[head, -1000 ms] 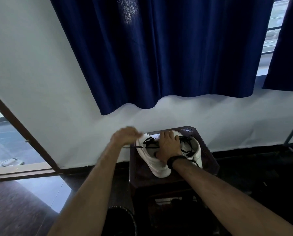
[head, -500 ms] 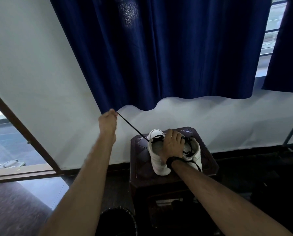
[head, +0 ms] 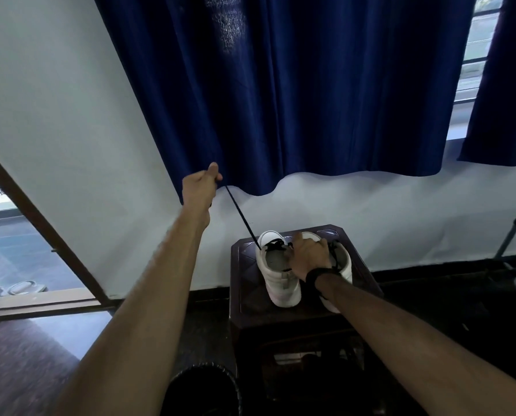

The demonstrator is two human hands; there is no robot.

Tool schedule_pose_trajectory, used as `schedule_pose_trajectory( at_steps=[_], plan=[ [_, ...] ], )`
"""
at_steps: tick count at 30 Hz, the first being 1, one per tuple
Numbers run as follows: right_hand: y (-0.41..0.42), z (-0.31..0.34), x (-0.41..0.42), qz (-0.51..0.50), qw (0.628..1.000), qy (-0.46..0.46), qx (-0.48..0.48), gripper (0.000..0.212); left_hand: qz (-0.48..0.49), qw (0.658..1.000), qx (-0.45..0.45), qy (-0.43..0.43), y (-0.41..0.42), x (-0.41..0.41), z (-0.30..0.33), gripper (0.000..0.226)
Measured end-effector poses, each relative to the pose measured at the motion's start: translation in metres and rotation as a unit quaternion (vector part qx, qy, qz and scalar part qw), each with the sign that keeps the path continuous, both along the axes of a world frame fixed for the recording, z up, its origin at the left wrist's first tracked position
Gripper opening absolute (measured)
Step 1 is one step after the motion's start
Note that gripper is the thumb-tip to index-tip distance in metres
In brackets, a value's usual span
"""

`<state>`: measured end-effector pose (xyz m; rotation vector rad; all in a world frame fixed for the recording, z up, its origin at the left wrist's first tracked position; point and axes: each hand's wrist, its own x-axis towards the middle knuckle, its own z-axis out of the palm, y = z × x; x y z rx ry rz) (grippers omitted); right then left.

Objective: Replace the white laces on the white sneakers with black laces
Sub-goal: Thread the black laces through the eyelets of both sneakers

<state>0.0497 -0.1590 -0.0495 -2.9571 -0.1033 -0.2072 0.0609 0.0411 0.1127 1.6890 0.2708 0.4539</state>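
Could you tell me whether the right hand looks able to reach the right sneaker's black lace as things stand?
Probably yes: the right hand rests between the sneakers, with the right sneaker's lace just beside it, uncovered.

Bare forearms; black band [head: 321, 273] on right wrist

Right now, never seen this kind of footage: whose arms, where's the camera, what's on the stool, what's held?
No machine here: a person's two bare arms, filmed by one wide-angle camera worn on their head, looking forward and down. Two white sneakers stand on a dark stool below a blue curtain. The left hand pinches a black lace, stretched taut up from the left sneaker. The right hand grips the sneakers at their collars, bracing them. A dark bin sits on the floor.
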Motion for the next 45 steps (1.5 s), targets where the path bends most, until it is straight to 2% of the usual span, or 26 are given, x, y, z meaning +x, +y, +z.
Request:
schedule_pose_trajectory(
  at_steps=[4, 6, 10, 11, 14, 17, 20, 24, 27, 30, 33, 36, 40, 42, 45],
  plan=[
    [-0.004, 0.02, 0.001, 0.003, 0.996, 0.03, 0.08, 0.036, -0.062, 0.997, 0.048, 0.02, -0.013, -0.002, 0.021, 0.032],
    [-0.008, 0.043, 0.002, -0.005, 0.984, 0.079, 0.16, 0.033, -0.072, 0.994, 0.075, 0.023, -0.021, -0.004, 0.026, 0.031],
    [-0.028, 0.118, 0.007, 0.047, 0.918, 0.216, 0.33, 0.036, -0.02, 0.972, 0.235, -0.003, -0.024, -0.008, 0.041, 0.029],
    [-0.034, 0.14, 0.006, 0.057, 0.906, 0.241, 0.343, 0.035, -0.012, 0.963, 0.27, -0.009, -0.023, -0.008, 0.048, 0.029],
    [-0.045, 0.193, 0.001, 0.09, 0.927, 0.266, 0.247, 0.033, -0.046, 0.933, 0.357, 0.012, -0.026, -0.011, 0.069, 0.028],
    [-0.048, 0.233, -0.005, 0.109, 0.956, 0.238, 0.133, 0.022, -0.137, 0.892, 0.423, 0.076, -0.032, -0.016, 0.09, 0.021],
    [-0.052, 0.258, -0.008, 0.109, 0.96, 0.209, 0.149, 0.017, -0.179, 0.896, 0.396, 0.09, -0.038, -0.019, 0.106, 0.014],
    [-0.057, 0.284, -0.012, 0.123, 0.954, 0.143, 0.233, 0.012, -0.194, 0.931, 0.307, 0.044, -0.044, -0.026, 0.124, 0.015],
    [-0.062, 0.296, -0.016, 0.165, 0.917, 0.159, 0.326, 0.009, -0.226, 0.941, 0.25, 0.024, -0.045, -0.032, 0.132, 0.02],
    [-0.064, 0.297, -0.018, 0.199, 0.903, 0.182, 0.335, 0.017, -0.255, 0.947, 0.192, 0.034, -0.045, -0.038, 0.13, 0.017],
    [-0.061, 0.294, -0.02, 0.223, 0.896, 0.167, 0.345, 0.018, -0.276, 0.946, 0.17, 0.03, -0.046, -0.041, 0.127, 0.016],
    [-0.055, 0.288, -0.02, 0.215, 0.888, 0.12, 0.387, 0.017, -0.269, 0.949, 0.163, 0.003, -0.046, -0.044, 0.125, 0.015],
    [-0.05, 0.279, -0.018, 0.159, 0.912, -0.018, 0.378, 0.02, -0.219, 0.964, 0.132, -0.07, -0.047, -0.049, 0.121, 0.028],
    [-0.047, 0.272, -0.016, 0.133, 0.898, -0.058, 0.417, 0.023, -0.188, 0.97, 0.125, -0.091, -0.048, -0.047, 0.117, 0.034],
    [-0.042, 0.264, -0.013, 0.132, 0.872, -0.084, 0.465, 0.016, -0.159, 0.974, 0.125, -0.104, -0.05, -0.041, 0.113, 0.032]
  ],
)
